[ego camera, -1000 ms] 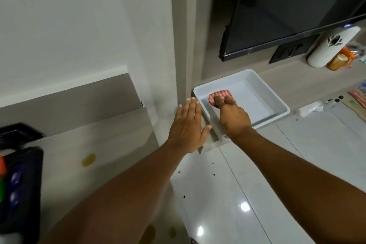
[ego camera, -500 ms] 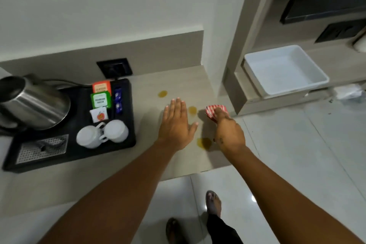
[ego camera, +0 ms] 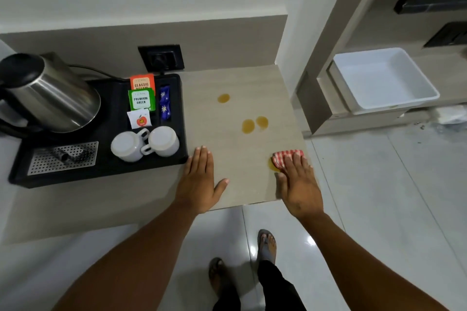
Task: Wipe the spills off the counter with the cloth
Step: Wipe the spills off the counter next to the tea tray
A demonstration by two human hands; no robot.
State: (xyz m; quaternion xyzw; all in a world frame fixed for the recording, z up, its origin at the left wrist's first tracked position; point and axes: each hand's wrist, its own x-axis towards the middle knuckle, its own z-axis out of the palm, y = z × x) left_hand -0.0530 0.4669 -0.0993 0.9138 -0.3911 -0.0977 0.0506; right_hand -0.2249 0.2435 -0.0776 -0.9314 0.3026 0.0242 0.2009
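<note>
My right hand (ego camera: 299, 184) presses a red-and-white checked cloth (ego camera: 284, 157) flat on the beige counter (ego camera: 240, 179), near its right edge. The cloth partly covers an amber spill (ego camera: 272, 165) that shows at its left side. Three more amber spills lie farther back: one (ego camera: 223, 98) toward the wall and a pair (ego camera: 248, 126) (ego camera: 262, 122) in the middle. My left hand (ego camera: 201, 179) rests palm down on the counter with fingers spread, holding nothing, just right of the black tray.
A black tray (ego camera: 101, 169) at the left carries a steel kettle (ego camera: 50, 93), two upturned white cups (ego camera: 144, 144) and tea sachets (ego camera: 141, 98). A wall socket (ego camera: 161, 57) sits behind it. A white bin (ego camera: 384, 81) stands on a lower shelf at the right. My feet are on the tiled floor (ego camera: 379, 209).
My right hand took the cloth from the white bin over to the counter and has set it down on the spill nearest the front. My left hand dropped flat onto the counter.
</note>
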